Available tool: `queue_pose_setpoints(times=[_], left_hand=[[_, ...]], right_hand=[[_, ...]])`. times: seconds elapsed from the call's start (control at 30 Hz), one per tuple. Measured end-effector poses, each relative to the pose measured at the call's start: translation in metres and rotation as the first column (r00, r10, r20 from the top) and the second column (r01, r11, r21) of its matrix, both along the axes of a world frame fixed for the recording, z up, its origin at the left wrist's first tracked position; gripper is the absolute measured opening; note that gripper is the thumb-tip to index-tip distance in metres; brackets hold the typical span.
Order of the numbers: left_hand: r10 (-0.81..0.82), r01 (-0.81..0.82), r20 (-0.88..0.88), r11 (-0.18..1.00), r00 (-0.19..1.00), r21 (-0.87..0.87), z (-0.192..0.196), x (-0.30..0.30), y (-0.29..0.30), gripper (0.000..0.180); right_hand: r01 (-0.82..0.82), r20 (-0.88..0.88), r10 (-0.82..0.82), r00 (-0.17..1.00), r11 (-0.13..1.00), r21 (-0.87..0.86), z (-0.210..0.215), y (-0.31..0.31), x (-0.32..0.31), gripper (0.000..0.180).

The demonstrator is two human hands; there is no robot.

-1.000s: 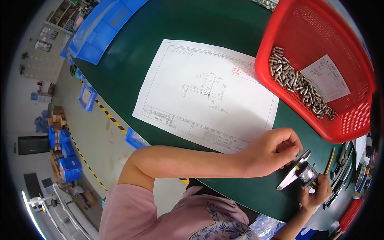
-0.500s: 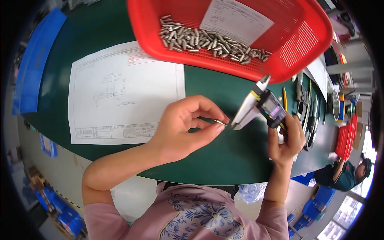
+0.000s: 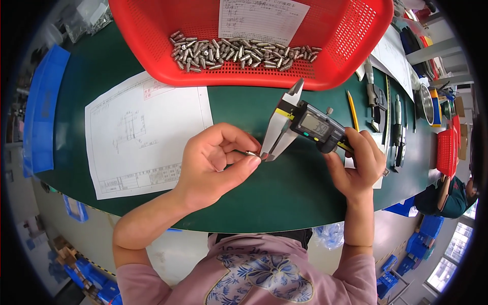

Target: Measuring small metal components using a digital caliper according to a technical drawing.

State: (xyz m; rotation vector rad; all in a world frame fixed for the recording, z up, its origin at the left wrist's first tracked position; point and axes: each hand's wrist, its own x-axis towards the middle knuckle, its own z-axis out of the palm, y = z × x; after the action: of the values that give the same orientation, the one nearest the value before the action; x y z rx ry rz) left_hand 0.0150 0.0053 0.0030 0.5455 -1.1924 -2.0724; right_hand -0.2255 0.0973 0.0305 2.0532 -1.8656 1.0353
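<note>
Pinched between thumb and fingertips of my left hand [image 3: 211,165] is a small metal pin [image 3: 251,153], mostly covered by the fingers. My right hand [image 3: 358,165] grips a digital caliper [image 3: 316,127] by its body, display facing up. The caliper's jaws [image 3: 278,133] point toward my left hand, their tips at the pin's outer end; whether they touch it I cannot tell. Beyond both hands, a red plastic basket [image 3: 203,79] holds several similar metal pins [image 3: 239,52] and a printed sheet [image 3: 262,20].
On the green table [image 3: 284,203], a drawing sheet [image 3: 152,147] lies left of my left hand. A blue bin [image 3: 46,101] stands at the far left. A yellow pencil [image 3: 353,111] and micrometers [image 3: 375,96] lie to the right. Another person [image 3: 447,195] is at the right edge.
The caliper has moved left, bringing its jaw tips up to the pin, and its display has turned to face me. My left hand has shifted slightly left. The view has shifted too.
</note>
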Motion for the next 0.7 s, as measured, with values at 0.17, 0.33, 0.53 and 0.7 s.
queue_pose_setpoints(times=[0.17,0.33,0.53,0.7], left_hand=[[0.015,-0.014,-0.033,1.0,0.999,0.015,0.0003,0.001,-0.0014,0.017],[-0.009,0.009,-0.007,1.0,1.0,-0.002,0.0008,0.0005,0.0005,0.017],[-0.016,0.017,0.057,0.999,0.998,-0.027,0.0033,0.0008,0.0003,0.016],[-0.019,0.021,0.061,0.999,0.998,-0.032,0.0025,0.001,0.001,0.016]], right_hand=[[0.022,-0.012,-0.022,1.0,1.0,-0.013,0.0005,0.0,0.0001,0.036],[0.022,-0.003,-0.022,1.0,1.0,-0.008,0.0,0.0006,-0.0001,0.037],[0.008,-0.018,-0.008,1.0,1.0,-0.023,-0.0005,0.0007,-0.0005,0.037],[0.021,-0.036,-0.022,0.999,0.999,-0.029,0.0004,0.0019,-0.0012,0.037]])
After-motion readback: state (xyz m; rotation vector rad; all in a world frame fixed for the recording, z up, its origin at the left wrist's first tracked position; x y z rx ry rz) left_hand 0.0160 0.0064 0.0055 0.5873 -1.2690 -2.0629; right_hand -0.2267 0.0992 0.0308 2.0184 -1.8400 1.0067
